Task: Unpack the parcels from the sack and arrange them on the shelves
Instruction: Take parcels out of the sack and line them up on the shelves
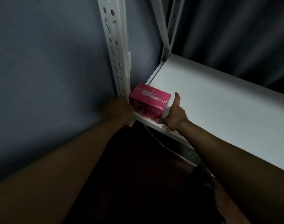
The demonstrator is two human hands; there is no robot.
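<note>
Both forearms reach toward the box [150,101]. Left of the box, the left hand [120,109] lies against its end beside the post [117,62]; finger posture cannot be determined. The box rests in the shelf [218,102] corner, at the front edge. Right of the box, the right hand [174,116] holds thumb raised, fingers curled at the box's lower front, probably squaring it into the corner.
</note>
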